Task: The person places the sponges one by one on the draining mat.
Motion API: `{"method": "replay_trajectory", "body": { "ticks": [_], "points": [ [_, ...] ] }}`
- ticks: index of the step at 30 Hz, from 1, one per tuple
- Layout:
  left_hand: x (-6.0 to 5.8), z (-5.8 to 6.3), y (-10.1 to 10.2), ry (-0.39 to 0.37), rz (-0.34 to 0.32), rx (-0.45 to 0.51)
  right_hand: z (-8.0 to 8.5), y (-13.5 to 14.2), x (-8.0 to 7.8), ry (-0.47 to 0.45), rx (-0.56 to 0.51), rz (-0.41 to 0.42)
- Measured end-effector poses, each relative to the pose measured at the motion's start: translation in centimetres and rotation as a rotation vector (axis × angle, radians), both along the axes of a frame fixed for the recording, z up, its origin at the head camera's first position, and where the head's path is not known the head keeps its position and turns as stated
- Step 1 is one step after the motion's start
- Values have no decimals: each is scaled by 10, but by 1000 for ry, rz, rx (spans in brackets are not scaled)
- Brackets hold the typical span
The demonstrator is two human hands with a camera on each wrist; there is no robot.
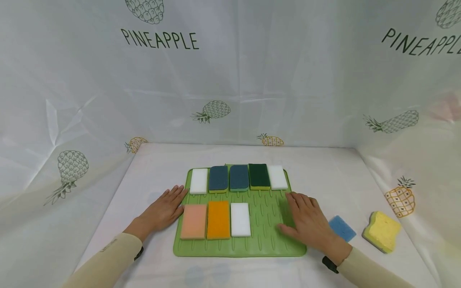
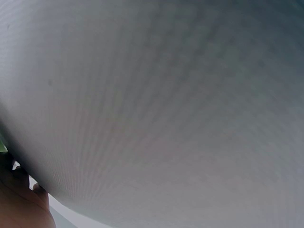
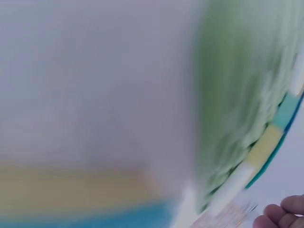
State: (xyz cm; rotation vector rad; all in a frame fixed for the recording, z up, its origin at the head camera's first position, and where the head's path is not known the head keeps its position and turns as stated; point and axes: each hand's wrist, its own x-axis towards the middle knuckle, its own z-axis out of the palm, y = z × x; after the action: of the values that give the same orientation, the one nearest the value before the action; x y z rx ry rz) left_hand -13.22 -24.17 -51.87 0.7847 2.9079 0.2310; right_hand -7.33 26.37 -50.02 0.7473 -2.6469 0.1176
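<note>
A green ridged mat (image 1: 266, 244) lies on the table with two rows of sponges. The back row has a white sponge (image 1: 199, 181), two dark blue-topped sponges (image 1: 218, 178), a dark green-topped sponge (image 1: 259, 175) and another white sponge (image 1: 277, 177). In front lie a peach sponge (image 1: 193, 221), an orange sponge (image 1: 218, 219) and a white sponge (image 1: 240, 219). My left hand (image 1: 163, 212) rests flat at the mat's left edge, fingers extended. Over the mat's right edge is my right hand (image 1: 307, 220), thumb spread, holding nothing. The left wrist view shows mostly blurred grey.
Right of my right hand, a small blue sponge (image 1: 342, 228) lies on the table. Farther right is a wavy-edged yellow sponge (image 1: 382, 232) with a grey underside. A white pineapple-print sheet (image 1: 288, 100) hangs behind and along both sides.
</note>
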Motion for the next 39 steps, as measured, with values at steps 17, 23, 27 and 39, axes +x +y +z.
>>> {"method": "replay_trajectory", "body": {
  "ticks": [17,23,27,39],
  "points": [
    [1,3,-4,-8,8,-5,-6,113,59,16,108,-168],
    [0,3,-3,-7,7,1,-5,128,58,19,128,-221],
    [-1,2,-3,3,3,7,-5,134,55,-4,172,-235],
    [-1,0,0,2,-5,3,3,148,19,-194,155,-241]
  ]
}}
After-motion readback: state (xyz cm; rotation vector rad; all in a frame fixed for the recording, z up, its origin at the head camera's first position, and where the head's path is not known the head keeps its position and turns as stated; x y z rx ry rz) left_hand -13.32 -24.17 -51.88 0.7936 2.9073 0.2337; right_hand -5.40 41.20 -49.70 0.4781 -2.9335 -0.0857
